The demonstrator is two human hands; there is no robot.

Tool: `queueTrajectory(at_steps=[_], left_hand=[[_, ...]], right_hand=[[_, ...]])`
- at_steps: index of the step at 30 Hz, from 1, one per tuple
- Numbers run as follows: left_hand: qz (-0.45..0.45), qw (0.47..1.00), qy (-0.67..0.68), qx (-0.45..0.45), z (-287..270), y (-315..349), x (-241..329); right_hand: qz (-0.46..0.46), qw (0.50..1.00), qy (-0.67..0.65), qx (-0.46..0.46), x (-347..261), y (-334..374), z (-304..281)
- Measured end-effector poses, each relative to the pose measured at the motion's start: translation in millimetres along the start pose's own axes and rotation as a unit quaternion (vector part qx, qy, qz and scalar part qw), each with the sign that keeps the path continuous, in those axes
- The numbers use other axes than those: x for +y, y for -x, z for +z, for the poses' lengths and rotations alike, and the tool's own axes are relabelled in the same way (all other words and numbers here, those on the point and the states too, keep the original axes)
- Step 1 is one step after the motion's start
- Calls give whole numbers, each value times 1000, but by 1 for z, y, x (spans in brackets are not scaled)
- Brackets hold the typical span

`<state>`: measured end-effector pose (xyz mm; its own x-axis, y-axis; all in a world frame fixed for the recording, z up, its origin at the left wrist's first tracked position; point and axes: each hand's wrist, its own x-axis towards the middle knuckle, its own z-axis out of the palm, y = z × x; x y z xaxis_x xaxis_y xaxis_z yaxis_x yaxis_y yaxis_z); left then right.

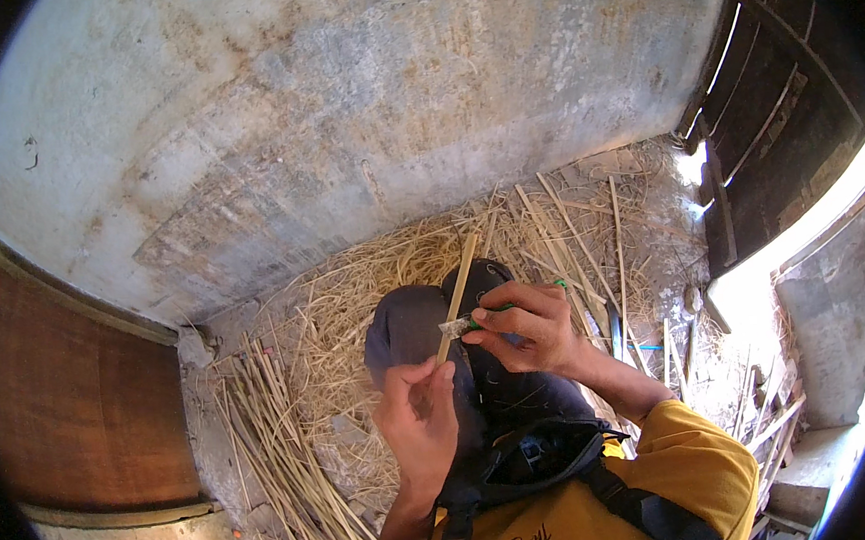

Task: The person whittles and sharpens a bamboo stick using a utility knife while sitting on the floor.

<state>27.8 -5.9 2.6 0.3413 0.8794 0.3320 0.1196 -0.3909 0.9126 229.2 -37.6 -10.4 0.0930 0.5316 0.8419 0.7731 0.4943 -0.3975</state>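
Note:
Over my knees, my left hand [418, 411] pinches the lower end of a thin bamboo strip [461, 280] between thumb and fingers. The strip slants up and away from me, its far end past my knees. My right hand [525, 329] is closed round the green handle of a small knife [454, 327]. Its short, pale blade lies against the strip, a little above my left fingertips. Most of the handle is hidden by my right fingers.
Curled shavings [331, 317] cover the floor about my legs. A bundle of long thin strips [283, 451] lies at the left, and more loose strips [560, 231] lie ahead on the right. A stained wall [391, 102] stands in front; a brown wooden panel [79, 385] is on the left.

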Motion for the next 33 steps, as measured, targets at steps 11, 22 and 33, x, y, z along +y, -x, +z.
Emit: queueTrajectory(at_steps=[11,22,33], left_hand=[[22,999,-27,-7,-5,0,0],[-9,998,-41,-42,-18,21,-7],[16,989,-142,-24,-25,-6,-11]], right_hand=[[-3,1000,26,9,8,-6,2],[336,917,-121,175,83,-31,-35],[384,857,-331,-89,36,-28,-19]])
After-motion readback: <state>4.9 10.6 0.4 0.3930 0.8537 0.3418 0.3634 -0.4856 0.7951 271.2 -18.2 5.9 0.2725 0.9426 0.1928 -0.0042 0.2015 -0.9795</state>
